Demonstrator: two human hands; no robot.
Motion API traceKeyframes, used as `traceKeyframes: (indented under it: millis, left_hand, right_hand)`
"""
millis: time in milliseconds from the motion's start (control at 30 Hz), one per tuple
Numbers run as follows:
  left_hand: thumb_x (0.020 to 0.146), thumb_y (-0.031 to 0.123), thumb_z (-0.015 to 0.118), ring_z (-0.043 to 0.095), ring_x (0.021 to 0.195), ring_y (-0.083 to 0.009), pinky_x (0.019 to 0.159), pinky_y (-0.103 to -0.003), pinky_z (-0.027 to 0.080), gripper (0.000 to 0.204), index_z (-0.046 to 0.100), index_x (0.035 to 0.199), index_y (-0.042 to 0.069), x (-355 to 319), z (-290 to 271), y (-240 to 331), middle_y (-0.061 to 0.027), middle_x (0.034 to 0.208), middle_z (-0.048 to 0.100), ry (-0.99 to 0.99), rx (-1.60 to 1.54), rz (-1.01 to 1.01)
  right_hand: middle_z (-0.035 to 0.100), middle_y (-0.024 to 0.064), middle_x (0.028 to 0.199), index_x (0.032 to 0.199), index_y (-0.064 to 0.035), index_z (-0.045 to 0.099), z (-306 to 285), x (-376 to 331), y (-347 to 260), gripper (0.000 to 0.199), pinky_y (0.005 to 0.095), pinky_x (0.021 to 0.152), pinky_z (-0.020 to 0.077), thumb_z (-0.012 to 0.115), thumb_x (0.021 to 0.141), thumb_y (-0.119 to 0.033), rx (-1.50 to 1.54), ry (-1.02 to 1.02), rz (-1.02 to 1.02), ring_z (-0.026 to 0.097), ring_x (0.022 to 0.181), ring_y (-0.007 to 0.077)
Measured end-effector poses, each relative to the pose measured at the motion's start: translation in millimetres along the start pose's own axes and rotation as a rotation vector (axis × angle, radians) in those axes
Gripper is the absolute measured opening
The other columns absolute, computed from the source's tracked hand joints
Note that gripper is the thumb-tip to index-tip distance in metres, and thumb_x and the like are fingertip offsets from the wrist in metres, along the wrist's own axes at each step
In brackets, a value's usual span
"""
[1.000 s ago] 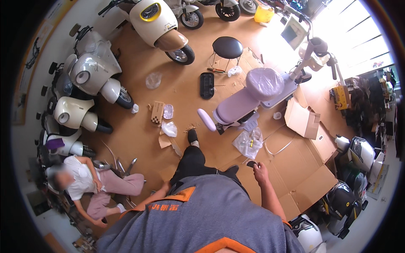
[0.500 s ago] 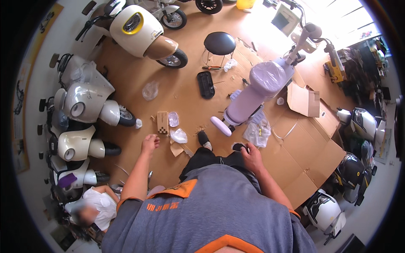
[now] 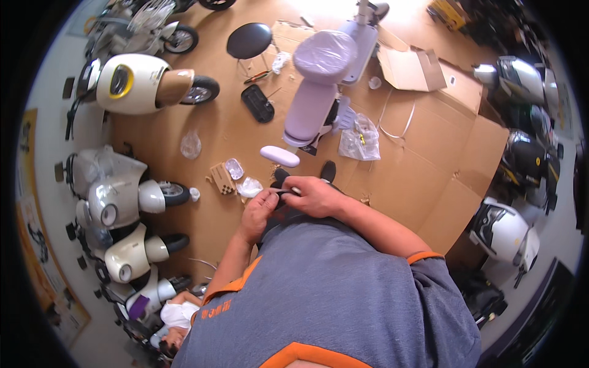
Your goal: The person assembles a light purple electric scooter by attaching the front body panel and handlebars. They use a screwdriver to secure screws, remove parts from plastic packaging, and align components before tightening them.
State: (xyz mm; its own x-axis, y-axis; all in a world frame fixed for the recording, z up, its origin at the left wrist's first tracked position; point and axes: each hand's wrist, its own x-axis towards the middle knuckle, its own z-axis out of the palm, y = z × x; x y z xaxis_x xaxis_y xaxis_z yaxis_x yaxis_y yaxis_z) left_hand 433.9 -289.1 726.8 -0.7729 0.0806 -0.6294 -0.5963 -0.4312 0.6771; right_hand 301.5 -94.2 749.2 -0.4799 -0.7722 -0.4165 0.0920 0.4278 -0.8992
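Observation:
In front of my waist my two hands meet. My left hand [image 3: 261, 213] is closed, fingertips pinched by the other hand. My right hand [image 3: 314, 197] is curled, its fingers bent inward. Between the fingertips is a small item with a thin pale edge and a dark part, mostly hidden and too small to name. Beyond my hands and feet stands a lilac electric scooter [image 3: 311, 110] with clear plastic wrap over its seat [image 3: 325, 56]. A separate lilac padded piece [image 3: 280, 156] is at its near end.
A small cardboard box [image 3: 222, 178] and clear plastic bags [image 3: 250, 187] lie left of my feet. A black tray [image 3: 257, 103] and a black stool [image 3: 249, 41] are farther off. White scooters [image 3: 129, 83] line the left; cardboard sheets [image 3: 429, 147] cover the right floor. A person [image 3: 178, 314] is at lower left.
My hands were apart; both have come together in front of my waist. My view has shifted, so the lilac scooter and stool appear farther left and higher.

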Motion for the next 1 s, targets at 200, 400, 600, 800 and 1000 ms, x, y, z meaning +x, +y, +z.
traceKeyframes:
  millis: [200,400,600,800,1000]
  left_hand:
    - [0.114,0.029,0.054,0.056,0.067,-0.0066,0.063,-0.023,0.048,0.023,0.062,0.118,0.008,33.8,21.9,-12.2,0.0016,0.082,0.062,-0.067,0.257,-0.099]
    - [0.111,0.028,0.058,0.060,0.067,-0.0089,0.061,-0.026,0.050,0.022,0.063,0.108,0.006,100.3,-9.5,-59.0,-0.0006,0.075,0.064,-0.037,0.462,-0.227]
    - [0.102,0.030,0.066,0.068,0.100,-0.0408,0.091,-0.052,0.053,0.026,0.068,0.108,0.005,170.5,-49.3,-159.7,-0.0187,0.102,0.071,-0.260,1.331,-0.112]
    - [0.095,0.019,0.071,0.061,0.110,-0.0427,0.099,-0.051,0.048,0.020,0.066,0.103,0.001,216.3,-60.1,-259.2,-0.0202,0.108,0.067,-0.228,1.288,-0.036]
    - [0.088,0.010,0.070,0.061,0.111,-0.0428,0.098,-0.052,0.047,0.021,0.065,0.107,0.002,222.4,-57.2,-338.1,-0.0193,0.111,0.066,-0.115,1.342,0.083]
  right_hand:
    - [0.072,0.0244,0.110,0.116,-0.0026,0.067,-22.4,-28.9,43.3,0.035,0.0478,0.091,0.0546,0.064,0.101,-0.034,0.037,0.003,0.068,0.070,0.106,0.0408]
    - [0.073,0.0228,0.110,0.118,-0.0072,0.067,-41.2,-54.8,159.3,0.035,0.0479,0.093,0.0542,0.053,0.107,-0.038,-0.144,0.368,0.501,0.071,0.107,0.0385]
    - [0.074,0.0242,0.111,0.112,-0.0069,0.070,-30.9,-86.0,380.7,0.033,0.0526,0.098,0.0531,0.049,0.106,-0.032,-0.013,0.623,0.879,0.069,0.112,0.0423]
    - [0.073,0.0251,0.120,0.114,-0.0039,0.073,-61.0,-49.8,541.4,0.037,0.0524,0.102,0.0532,0.051,0.102,-0.032,-0.291,0.475,1.021,0.068,0.116,0.0431]
    - [0.074,0.0254,0.115,0.113,-0.0057,0.075,-118.5,54.7,760.7,0.037,0.0518,0.100,0.0536,0.055,0.099,-0.034,-0.361,0.527,0.989,0.069,0.113,0.0432]
